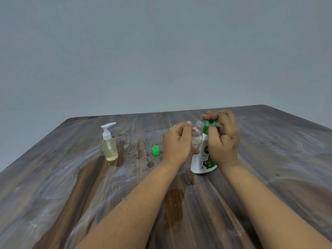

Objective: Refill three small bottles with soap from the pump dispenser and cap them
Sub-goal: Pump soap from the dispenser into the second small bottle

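My left hand grips a small clear bottle, uncapped and tilted, its open neck right under the green nozzle of the pump dispenser. The white dispenser with a green label stands upright on the table. My right hand is curled over its green pump head, fingers on top and thumb against the neck. A loose green cap lies on the table left of my left hand. How much soap the small bottle holds is unclear.
A clear pump bottle with a white pump and yellowish liquid stands at the left. The wooden table has wet patches and droplets around the middle. A grey wall lies behind the far edge.
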